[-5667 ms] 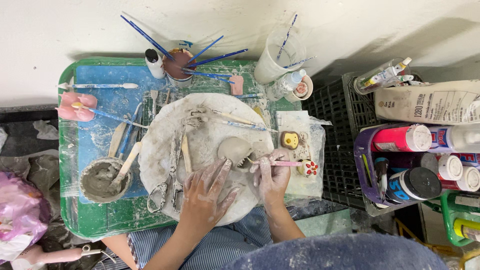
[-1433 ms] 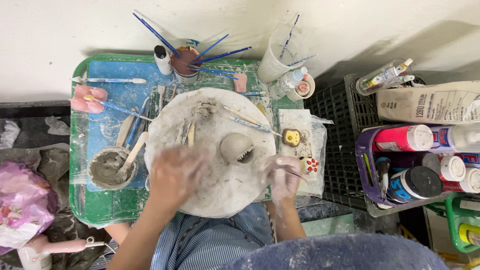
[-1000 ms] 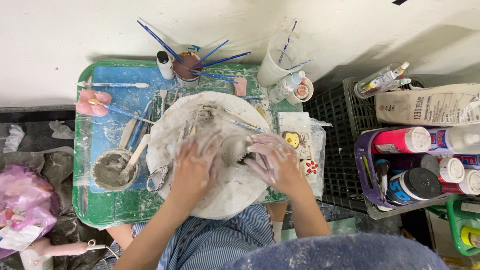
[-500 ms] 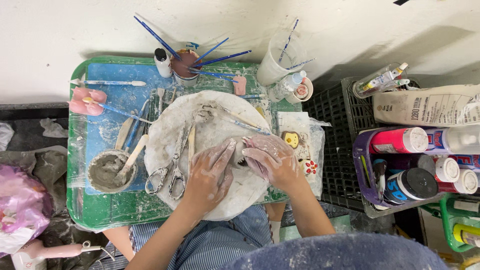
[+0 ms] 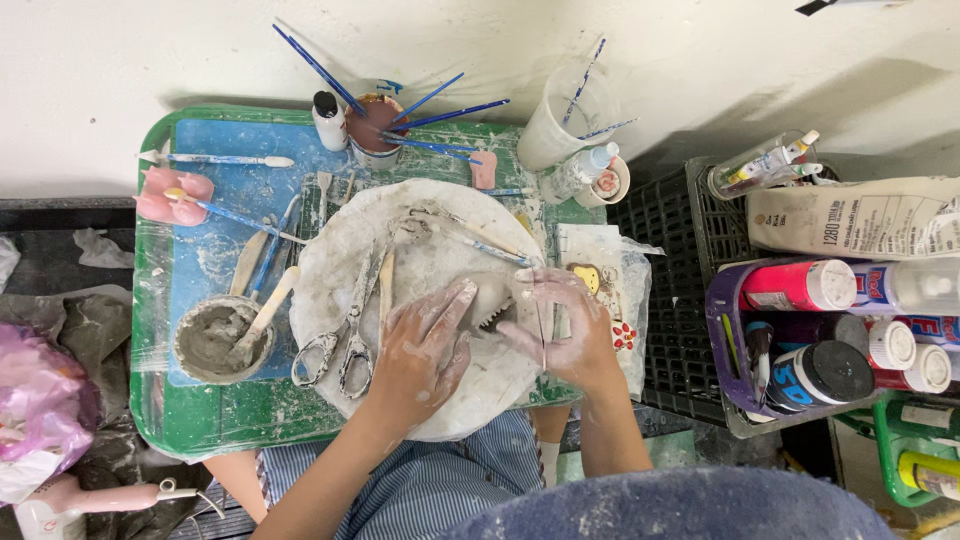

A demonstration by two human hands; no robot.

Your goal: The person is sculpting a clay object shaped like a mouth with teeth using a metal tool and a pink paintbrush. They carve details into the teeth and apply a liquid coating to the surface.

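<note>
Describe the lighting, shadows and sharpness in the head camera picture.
Head view: even, soft light with no hard glare; a broad shadow falls on the wall above the black crate. The left hand, right hand and scissors on the round board are sharp; the blue-grey cloth at the bottom edge is soft, too near the lens.

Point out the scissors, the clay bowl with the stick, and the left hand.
scissors (image 5: 345,330), head view, on the blades just above the clay-caked handles.
clay bowl (image 5: 205,345), head view, on the grey clay inside it.
left hand (image 5: 425,350), head view, on the back of the hand.
</note>
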